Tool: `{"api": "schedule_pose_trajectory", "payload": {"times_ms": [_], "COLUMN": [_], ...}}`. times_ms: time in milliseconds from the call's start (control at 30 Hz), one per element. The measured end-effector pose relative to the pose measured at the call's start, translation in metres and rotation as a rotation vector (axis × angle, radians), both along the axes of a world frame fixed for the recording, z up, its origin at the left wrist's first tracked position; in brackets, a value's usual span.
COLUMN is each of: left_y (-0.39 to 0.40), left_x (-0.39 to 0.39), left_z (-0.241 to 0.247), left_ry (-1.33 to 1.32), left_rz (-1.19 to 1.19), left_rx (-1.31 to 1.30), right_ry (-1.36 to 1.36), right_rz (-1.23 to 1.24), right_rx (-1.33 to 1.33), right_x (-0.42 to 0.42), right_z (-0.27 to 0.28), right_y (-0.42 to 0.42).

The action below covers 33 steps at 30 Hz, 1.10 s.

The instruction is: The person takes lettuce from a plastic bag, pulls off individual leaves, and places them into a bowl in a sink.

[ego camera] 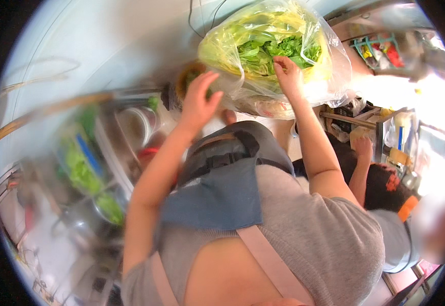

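Observation:
A large clear plastic bag [339,72] with a yellow plastic bag [218,48] inside it stands open in front of me, full of leafy greens [259,57]. My right hand [288,74] is over the bag's near side at the edge of the greens, its fingers curled; whether they pinch a leaf cannot be made out. Left of the bag, my left hand [201,101] is raised with thumb and fingers apart, holding nothing. Below the greens, a packed item with red print shows through the clear plastic.
At left, blurred, are more greens [79,168], a round white-rimmed container [140,122] and metal bowls. Another person's hand [363,147] rests near a wooden frame [354,120] at right. A teal wire basket [396,40] holding packets lies at upper right. A pale wall rises at upper left.

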<state>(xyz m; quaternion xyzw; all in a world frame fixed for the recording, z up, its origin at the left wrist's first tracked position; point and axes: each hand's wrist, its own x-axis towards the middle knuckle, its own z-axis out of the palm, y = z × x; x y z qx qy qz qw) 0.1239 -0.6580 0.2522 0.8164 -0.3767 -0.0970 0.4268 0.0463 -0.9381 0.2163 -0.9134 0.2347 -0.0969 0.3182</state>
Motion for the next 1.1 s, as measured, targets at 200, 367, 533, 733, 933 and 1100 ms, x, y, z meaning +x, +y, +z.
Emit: {"api": "schedule_pose_trajectory", "payload": {"times_ms": [200,367,533,733,933,1100], "left_y": [-0.084,-0.105,-0.111,-0.108,-0.096,-0.093], "left_x": [-0.004,-0.002,-0.005,-0.005,-0.007,-0.012], "left_z": [-0.022,-0.048,-0.041,-0.043,-0.047,-0.045], "left_ry": [-0.407,-0.440,-0.403,-0.425,-0.453,-0.429], "left_rz": [-0.332,-0.387,-0.429,-0.391,-0.316,-0.287], "left_rx": [0.377,0.699,0.736,0.666,0.575,0.485], "right_ry": [0.490,0.474,0.544,0.652,0.685,0.616], "right_rz": [0.395,0.474,0.277,0.329,0.362,0.394], "right_rx": [-0.150,-0.087,-0.052,-0.246,-0.214,-0.180], "right_x": [-0.015,-0.020,0.014,0.044,0.056,0.049], "right_z": [-0.024,-0.022,-0.044,-0.076,-0.047,-0.042], "right_y": [-0.033,-0.045,-0.060,-0.042,-0.043,-0.069]}}
